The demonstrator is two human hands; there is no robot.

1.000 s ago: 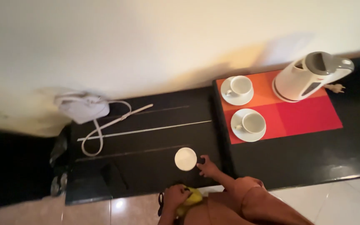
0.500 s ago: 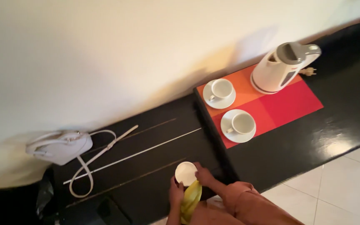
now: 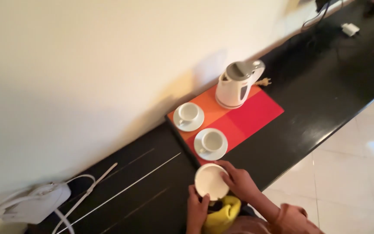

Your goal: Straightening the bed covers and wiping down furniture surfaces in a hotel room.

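Now both hands grip the white saucer [image 3: 211, 181], left hand [image 3: 197, 207] newly joining right hand [image 3: 240, 181], lifted off the dark surface [image 3: 308, 108] above a yellow cloth [image 3: 222, 215].

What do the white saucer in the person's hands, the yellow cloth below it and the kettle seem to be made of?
Saucer: probably glazed ceramic, smooth, evenly white, with a thin rim, like the cups nearby.
Yellow cloth: soft fabric, matte and bunched in folds; the weave is too small to tell.
Kettle: likely moulded plastic, white body with grey lid and handle, faint sheen.
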